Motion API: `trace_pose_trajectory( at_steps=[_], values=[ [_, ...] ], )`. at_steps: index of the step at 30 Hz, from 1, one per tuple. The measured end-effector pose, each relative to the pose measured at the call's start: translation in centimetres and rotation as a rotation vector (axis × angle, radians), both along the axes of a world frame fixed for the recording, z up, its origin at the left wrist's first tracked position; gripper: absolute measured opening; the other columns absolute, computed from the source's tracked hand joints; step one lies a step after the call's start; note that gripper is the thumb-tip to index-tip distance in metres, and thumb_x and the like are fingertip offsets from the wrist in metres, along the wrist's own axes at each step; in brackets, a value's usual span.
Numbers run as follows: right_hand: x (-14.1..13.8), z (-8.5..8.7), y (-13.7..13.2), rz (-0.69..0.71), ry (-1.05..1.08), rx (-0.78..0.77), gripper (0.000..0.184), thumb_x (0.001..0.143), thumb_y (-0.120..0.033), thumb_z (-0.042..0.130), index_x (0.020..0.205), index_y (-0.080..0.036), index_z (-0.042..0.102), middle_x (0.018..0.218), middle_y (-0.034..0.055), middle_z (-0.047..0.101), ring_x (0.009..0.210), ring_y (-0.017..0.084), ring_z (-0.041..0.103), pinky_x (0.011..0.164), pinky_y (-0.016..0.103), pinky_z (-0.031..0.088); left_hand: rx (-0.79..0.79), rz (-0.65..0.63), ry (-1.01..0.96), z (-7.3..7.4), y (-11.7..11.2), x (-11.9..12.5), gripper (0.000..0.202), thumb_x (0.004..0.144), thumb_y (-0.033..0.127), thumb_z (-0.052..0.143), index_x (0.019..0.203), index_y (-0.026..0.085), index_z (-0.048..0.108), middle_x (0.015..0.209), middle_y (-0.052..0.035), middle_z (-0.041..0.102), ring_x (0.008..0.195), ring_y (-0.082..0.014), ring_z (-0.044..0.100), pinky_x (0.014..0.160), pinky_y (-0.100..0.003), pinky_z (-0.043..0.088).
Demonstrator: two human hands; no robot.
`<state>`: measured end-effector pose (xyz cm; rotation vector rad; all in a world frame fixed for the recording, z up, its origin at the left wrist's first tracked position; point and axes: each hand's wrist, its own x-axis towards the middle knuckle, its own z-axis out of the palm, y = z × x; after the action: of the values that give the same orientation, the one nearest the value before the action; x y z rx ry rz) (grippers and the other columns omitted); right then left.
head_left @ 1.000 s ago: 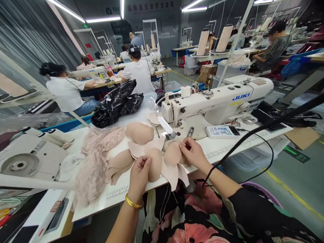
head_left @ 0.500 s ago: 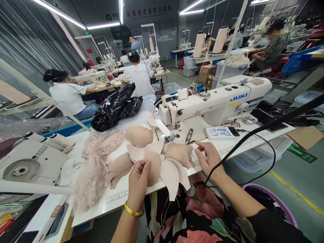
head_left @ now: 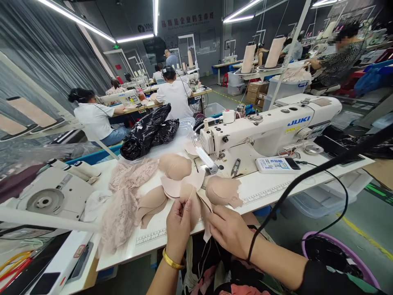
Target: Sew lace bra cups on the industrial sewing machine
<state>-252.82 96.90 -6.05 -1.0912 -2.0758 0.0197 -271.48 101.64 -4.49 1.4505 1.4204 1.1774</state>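
At the table's front edge, my left hand is closed in a pinch on the edge of a beige bra cup. My right hand has its fingers closed on a pale foam cup piece just right of it, its lower tip hanging over the edge. Behind them lies a pale curved piece, with a rounded beige cup beyond. Another beige cup rests to the right, and folded beige cups lie left of my left hand.
A white sewing machine stands behind the pieces, with thread snips and a white boxed device near it. Lace fabric is heaped on the left, black plastic bags behind. A black cable crosses the right side. Co-workers sit beyond.
My right hand has moved left and down from beside the right-hand cup and closed on the pale piece. My left hand keeps its pinch on the beige cup. The view has shifted slightly.
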Motion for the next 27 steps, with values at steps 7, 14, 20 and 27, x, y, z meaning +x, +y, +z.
trace_pose_trajectory(
  at_steps=[7, 14, 20, 27],
  values=[
    [-2.7, 0.2, 1.7, 0.114, -0.176, 0.264, 0.016, 0.105, -0.012, 0.052, 0.113, -0.016, 0.065, 0.084, 0.0034, 0.063, 0.075, 0.022, 0.051, 0.070, 0.036, 0.038, -0.111, -0.172, -0.255, 1.1, -0.6, 0.5, 0.054, 0.086, 0.067, 0.076, 0.110, 0.019, 0.069, 0.103, -0.0086, 0.074, 0.095, -0.0257, 0.069, 0.085, -0.036, 0.057],
    [0.3, 1.7, 3.4, 0.340, 0.029, 0.167, 0.027, 0.105, -0.014, 0.049, 0.130, -0.020, 0.060, 0.109, 0.0083, 0.072, 0.097, 0.021, 0.062, 0.087, 0.036, 0.051, -0.296, -0.187, -0.515, 0.2, 0.1, -1.7, 0.058, 0.074, 0.049, 0.094, 0.117, 0.020, 0.068, 0.105, -0.0084, 0.078, 0.093, -0.0236, 0.072, 0.084, -0.033, 0.059],
    [2.5, 5.1, 6.8, 0.252, 0.187, -0.232, 0.022, 0.106, -0.018, 0.054, 0.125, -0.021, 0.066, 0.114, 0.0115, 0.070, 0.109, 0.027, 0.058, 0.097, 0.046, 0.051, -0.273, -0.339, -0.351, 1.8, -0.1, -3.1, 0.050, 0.075, 0.052, 0.092, 0.108, 0.019, 0.076, 0.103, -0.0080, 0.078, 0.096, -0.0241, 0.070, 0.084, -0.031, 0.058],
    [-0.6, 5.6, 8.1, 0.406, 0.768, -0.813, 0.036, 0.096, -0.055, 0.071, 0.090, -0.021, 0.060, 0.079, -0.0011, 0.061, 0.074, 0.017, 0.056, 0.071, 0.031, 0.048, -0.292, -0.362, -0.311, 4.1, 0.7, -6.4, 0.056, 0.064, 0.054, 0.096, 0.100, 0.018, 0.075, 0.088, -0.0067, 0.073, 0.077, -0.0195, 0.065, 0.065, -0.027, 0.052]
  ],
)
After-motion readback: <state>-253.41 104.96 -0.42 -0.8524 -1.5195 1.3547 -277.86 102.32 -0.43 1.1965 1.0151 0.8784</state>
